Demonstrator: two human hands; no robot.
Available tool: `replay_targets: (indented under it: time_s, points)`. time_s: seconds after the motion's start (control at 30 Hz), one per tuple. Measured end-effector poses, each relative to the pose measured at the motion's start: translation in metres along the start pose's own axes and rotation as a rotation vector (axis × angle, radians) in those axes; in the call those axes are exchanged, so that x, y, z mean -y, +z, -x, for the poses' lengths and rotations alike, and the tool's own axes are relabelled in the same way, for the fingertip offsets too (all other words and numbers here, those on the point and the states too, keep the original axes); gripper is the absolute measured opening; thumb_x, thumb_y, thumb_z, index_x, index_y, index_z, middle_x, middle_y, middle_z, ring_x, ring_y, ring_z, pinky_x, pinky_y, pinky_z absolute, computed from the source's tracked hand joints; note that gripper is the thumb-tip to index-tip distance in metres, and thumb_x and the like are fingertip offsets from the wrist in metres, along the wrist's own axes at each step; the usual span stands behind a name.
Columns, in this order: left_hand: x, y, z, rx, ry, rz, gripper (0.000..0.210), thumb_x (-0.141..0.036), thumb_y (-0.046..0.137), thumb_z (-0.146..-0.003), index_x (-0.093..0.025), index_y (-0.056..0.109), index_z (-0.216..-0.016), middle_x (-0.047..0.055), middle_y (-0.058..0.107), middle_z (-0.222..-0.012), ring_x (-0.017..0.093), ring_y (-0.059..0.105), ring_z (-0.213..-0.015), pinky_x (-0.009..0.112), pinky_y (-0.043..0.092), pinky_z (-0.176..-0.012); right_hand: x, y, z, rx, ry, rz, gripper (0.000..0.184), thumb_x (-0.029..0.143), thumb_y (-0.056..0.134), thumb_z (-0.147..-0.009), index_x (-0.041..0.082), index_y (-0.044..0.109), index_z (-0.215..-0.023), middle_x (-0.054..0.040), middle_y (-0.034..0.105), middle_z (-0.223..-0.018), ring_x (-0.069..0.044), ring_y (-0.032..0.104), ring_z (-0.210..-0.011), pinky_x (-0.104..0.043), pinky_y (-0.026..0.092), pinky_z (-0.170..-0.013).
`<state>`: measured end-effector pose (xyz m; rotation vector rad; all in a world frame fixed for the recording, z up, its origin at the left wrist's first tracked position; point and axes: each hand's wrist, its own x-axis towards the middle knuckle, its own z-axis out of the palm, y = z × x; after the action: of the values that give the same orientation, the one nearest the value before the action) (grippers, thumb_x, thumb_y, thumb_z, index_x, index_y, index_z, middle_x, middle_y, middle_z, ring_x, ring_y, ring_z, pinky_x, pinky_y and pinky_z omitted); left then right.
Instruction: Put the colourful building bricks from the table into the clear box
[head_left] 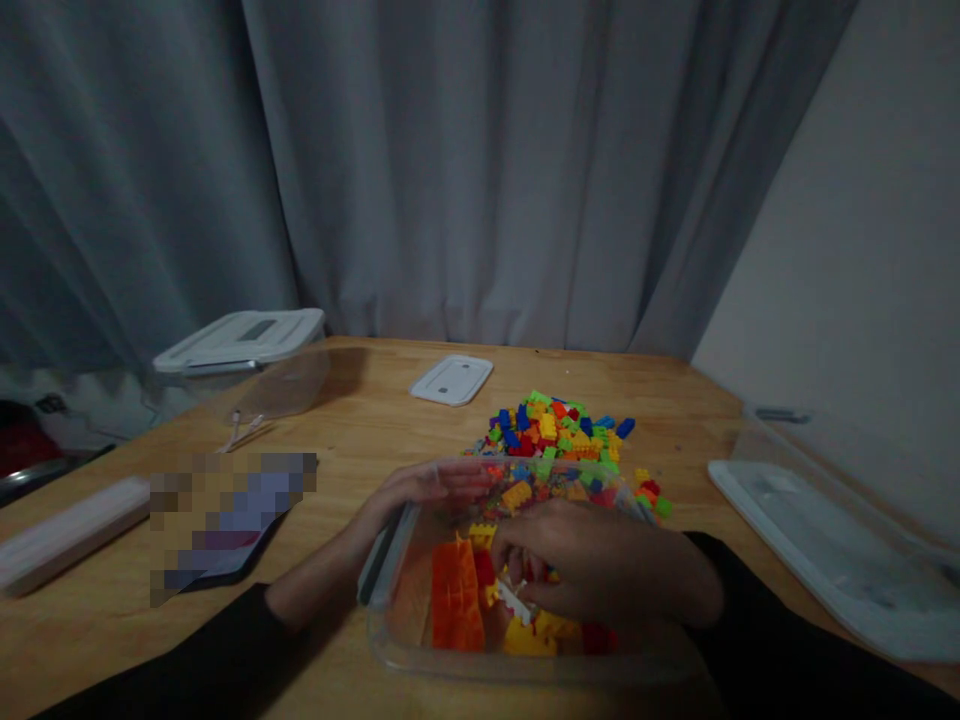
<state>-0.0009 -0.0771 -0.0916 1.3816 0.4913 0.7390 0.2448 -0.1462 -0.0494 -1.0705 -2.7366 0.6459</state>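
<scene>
A clear plastic box (420, 662) stands in front of me with toy bricks inside. My left hand (431, 487) rests at its far left corner, fingers stretched along the far wall and touching it. My right hand (577, 555) reaches into the box. Its fingers are curled down at a small white toy piece (514, 598), which they seem to grip; the fingertips are partly hidden. Around that hand lie a large orange block (456, 597), a yellow piece (531, 637) and a smaller yellow brick (481, 535).
Behind the box is a heap of colourful bricks (551, 425). A white lid (453, 380) lies farther back. A lidded clear bin (289, 375) stands at the back left, a blurred-out tablet-like item (240, 515) nearer. On the right, another clear bin stands upside down on its pale lid (795, 555).
</scene>
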Motion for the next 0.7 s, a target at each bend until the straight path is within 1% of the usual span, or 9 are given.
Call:
replay_targets:
  time_s: [0.07, 0.17, 0.3, 0.5, 0.6, 0.7]
  points:
    - [0.001, -0.001, -0.001, 0.001, -0.003, 0.014, 0.040, -0.021, 0.057, -0.088, -0.024, 0.076, -0.124, 0.005, 0.072, -0.138, 0.033, 0.062, -0.133, 0.057, 0.034, -0.122, 0.000, 0.002, 0.000, 0.033, -0.009, -0.013, 0.018, 0.017, 0.059, -0.086, 0.021, 0.068, -0.100, -0.0025, 0.074, -0.091, -0.015, 0.065, -0.077, -0.025, 0.042, -0.065]
    - [0.002, -0.001, -0.003, 0.023, 0.008, 0.046, 0.043, -0.022, 0.057, -0.086, -0.022, 0.075, -0.125, 0.008, 0.071, -0.138, 0.034, 0.063, -0.132, 0.057, 0.033, -0.122, 0.000, 0.003, 0.000, 0.074, -0.005, -0.052, 0.019, 0.019, 0.060, -0.085, 0.020, 0.068, -0.103, -0.0018, 0.075, -0.090, -0.015, 0.066, -0.075, -0.023, 0.043, -0.062]
    - [0.001, 0.002, 0.000, -0.004, -0.024, 0.076, 0.041, -0.024, 0.056, -0.089, -0.023, 0.075, -0.126, 0.010, 0.071, -0.139, 0.034, 0.063, -0.133, 0.057, 0.031, -0.123, -0.003, 0.006, -0.001, 0.111, -0.024, -0.091, 0.020, 0.021, 0.059, -0.085, 0.022, 0.066, -0.103, 0.0001, 0.074, -0.091, -0.013, 0.067, -0.075, -0.022, 0.045, -0.063]
    - [-0.003, 0.005, 0.003, -0.034, -0.046, 0.101, 0.042, -0.024, 0.058, -0.089, -0.018, 0.074, -0.127, 0.012, 0.070, -0.140, 0.035, 0.062, -0.134, 0.055, 0.033, -0.123, -0.009, 0.012, -0.003, 0.122, -0.056, -0.111, 0.018, 0.025, 0.059, -0.084, 0.024, 0.065, -0.101, 0.0017, 0.074, -0.087, -0.014, 0.067, -0.073, -0.022, 0.043, -0.060]
    - [-0.001, 0.003, 0.002, -0.032, -0.024, 0.067, 0.042, -0.023, 0.058, -0.088, -0.016, 0.075, -0.126, 0.013, 0.070, -0.140, 0.035, 0.062, -0.134, 0.054, 0.034, -0.123, -0.007, 0.011, -0.002, 0.105, -0.054, -0.090, 0.020, 0.023, 0.058, -0.084, 0.025, 0.066, -0.102, 0.0021, 0.073, -0.084, -0.014, 0.065, -0.068, -0.023, 0.042, -0.058]
    - [0.002, 0.002, 0.002, -0.019, -0.007, 0.077, 0.043, -0.025, 0.055, -0.089, -0.016, 0.074, -0.127, 0.014, 0.069, -0.141, 0.035, 0.062, -0.133, 0.055, 0.034, -0.122, -0.003, 0.008, 0.000, 0.082, -0.042, -0.084, 0.021, 0.020, 0.058, -0.084, 0.024, 0.067, -0.103, 0.0013, 0.073, -0.085, -0.014, 0.065, -0.070, -0.023, 0.043, -0.060]
